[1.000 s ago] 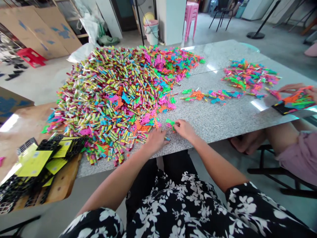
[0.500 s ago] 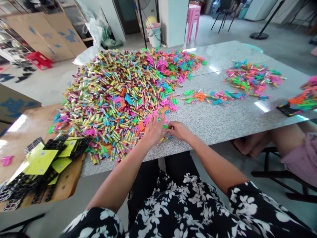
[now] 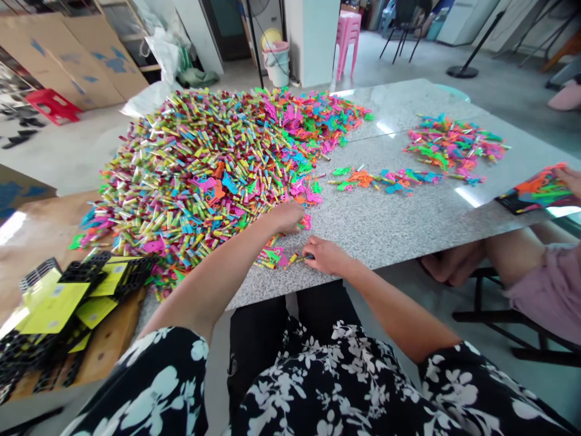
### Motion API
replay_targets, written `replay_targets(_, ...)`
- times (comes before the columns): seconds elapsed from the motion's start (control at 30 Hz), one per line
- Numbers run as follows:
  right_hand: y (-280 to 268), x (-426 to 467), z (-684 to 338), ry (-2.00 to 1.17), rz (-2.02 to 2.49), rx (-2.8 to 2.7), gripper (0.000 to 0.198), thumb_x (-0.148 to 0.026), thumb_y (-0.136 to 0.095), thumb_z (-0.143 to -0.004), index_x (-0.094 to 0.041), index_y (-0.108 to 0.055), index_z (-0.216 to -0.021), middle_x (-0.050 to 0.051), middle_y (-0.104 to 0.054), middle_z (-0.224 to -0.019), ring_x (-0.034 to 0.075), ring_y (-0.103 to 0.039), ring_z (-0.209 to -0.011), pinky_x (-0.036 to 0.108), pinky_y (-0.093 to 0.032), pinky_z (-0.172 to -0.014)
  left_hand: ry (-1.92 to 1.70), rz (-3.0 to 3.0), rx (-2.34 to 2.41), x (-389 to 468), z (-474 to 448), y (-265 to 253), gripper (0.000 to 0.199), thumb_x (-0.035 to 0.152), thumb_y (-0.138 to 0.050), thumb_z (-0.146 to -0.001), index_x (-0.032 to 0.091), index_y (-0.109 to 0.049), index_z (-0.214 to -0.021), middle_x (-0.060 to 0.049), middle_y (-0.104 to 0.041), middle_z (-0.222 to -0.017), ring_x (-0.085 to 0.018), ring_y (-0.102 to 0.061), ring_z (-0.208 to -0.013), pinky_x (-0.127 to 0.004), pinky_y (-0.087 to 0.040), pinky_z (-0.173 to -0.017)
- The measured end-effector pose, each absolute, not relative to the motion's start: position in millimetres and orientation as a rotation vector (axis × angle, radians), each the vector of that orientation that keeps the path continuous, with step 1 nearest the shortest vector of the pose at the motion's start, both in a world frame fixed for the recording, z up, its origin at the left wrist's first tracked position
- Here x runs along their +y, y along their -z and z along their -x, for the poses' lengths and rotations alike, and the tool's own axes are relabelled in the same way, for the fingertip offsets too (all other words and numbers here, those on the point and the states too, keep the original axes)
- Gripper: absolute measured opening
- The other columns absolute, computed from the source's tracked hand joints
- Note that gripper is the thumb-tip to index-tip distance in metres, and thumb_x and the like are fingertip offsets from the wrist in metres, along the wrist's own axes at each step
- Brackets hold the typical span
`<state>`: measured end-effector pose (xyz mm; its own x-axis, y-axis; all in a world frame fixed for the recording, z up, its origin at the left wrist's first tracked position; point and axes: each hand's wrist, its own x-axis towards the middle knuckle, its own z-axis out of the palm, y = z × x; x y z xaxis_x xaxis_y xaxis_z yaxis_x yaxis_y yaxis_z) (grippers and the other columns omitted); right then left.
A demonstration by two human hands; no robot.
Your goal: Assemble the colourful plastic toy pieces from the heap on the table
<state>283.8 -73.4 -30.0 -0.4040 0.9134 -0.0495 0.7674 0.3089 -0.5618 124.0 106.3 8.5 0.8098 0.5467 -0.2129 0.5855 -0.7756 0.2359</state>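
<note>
My left hand (image 3: 289, 216) is curled downward at the near right edge of a large pile of small foil-striped tubes (image 3: 181, 163). Pink and orange plastic pieces (image 3: 313, 192) lie just beyond it; whatever its bent fingers hold is hidden. Closer to the table's front edge, my right hand (image 3: 327, 256) is closed, with a small dark bit showing at its fingertips that is too small to name. Left of those fingertips lie a few yellow tubes (image 3: 293, 258) and a pink plastic piece (image 3: 282, 259).
A line of coloured plastic pieces (image 3: 393, 177) leads to a smaller heap (image 3: 454, 142) on the speckled table (image 3: 376, 224). Black plastic frames with yellow cards (image 3: 57, 307) lie on a wooden board (image 3: 120, 327). At right, another person's hand (image 3: 571, 180) is by a filled black tray (image 3: 511, 204).
My hands have moved apart: the right came nearer the table's front edge, the left turned and curled at the pile. The green piece between them no longer shows.
</note>
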Motion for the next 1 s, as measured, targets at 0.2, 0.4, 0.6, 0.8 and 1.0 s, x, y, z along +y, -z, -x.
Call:
replay_targets(0.2, 43.7, -74.2, -307.7, -0.926, 1.611, -1.574, 0.015, -0.035, -0.072, -0.095, -0.022, -0.066, -0.091, -0.001, -0.063, -0.074, 0.015, -0.059, -0.062, 0.029, -0.047, -0.064, 0.186, -2.632, 0.935, 103.5, -144.9, -4.2, 0.060, 0.026, -0.089, -0.068, 0.018, -0.071, -0.125, -0.015, -0.076, -0.124, -0.032, -0.070, -0.109, -0.035, -0.051, -0.093)
replay_targets(0.4, 44.4, -46.8, -332.8, -1.124, 1.359, -0.873, 0.029, -0.045, -0.072, -0.085, -0.025, -0.052, -0.093, -0.004, -0.066, -0.067, 0.013, -0.055, -0.047, 0.026, -0.046, -0.047, 0.172, -2.500, 0.932, 103.5, -136.8, -0.7, 0.036, 0.041, -0.084, -0.073, 0.020, -0.075, -0.101, -0.010, -0.076, -0.106, -0.028, -0.069, -0.095, -0.031, -0.049, -0.080)
replay_targets(0.6, 34.3, -37.6, -324.3, -1.221, 1.153, -0.926, 0.032, -0.043, -0.078, -0.082, -0.024, -0.058, -0.099, -0.002, -0.073, -0.077, 0.011, -0.057, -0.050, 0.024, -0.049, -0.045, 0.023, -2.338, 0.764, 79.9, -120.5, -26.2, 0.036, 0.046, -0.077, -0.081, 0.020, -0.080, -0.105, -0.005, -0.076, -0.102, -0.023, -0.068, -0.092, -0.030, -0.047, -0.082)
replay_targets(0.8, 29.1, -47.2, -312.9, -1.264, 1.076, -1.068, 0.035, -0.050, -0.077, -0.088, -0.022, -0.068, -0.106, -0.004, -0.068, -0.072, 0.009, -0.051, -0.048, 0.024, -0.048, -0.045, 0.090, -2.146, 0.727, 61.5, -105.0, -54.0, 0.031, 0.044, -0.077, -0.080, 0.021, -0.084, -0.100, 0.002, -0.073, -0.080, -0.017, -0.061, -0.072, -0.027, -0.041, -0.068)
replay_targets(1.0, 28.7, -54.9, -303.8, -1.249, 1.051, -1.108, 0.042, -0.057, -0.076, -0.090, -0.022, -0.070, -0.111, -0.003, -0.069, -0.074, 0.008, -0.047, -0.047, 0.023, -0.043, -0.043, 0.071, -2.075, 0.677, 54.3, -99.7, -66.2, 0.018, 0.035, -0.081, -0.074, 0.020, -0.082, -0.084, 0.003, -0.065, -0.065, -0.014, -0.054, -0.062, -0.028, -0.035, -0.061)
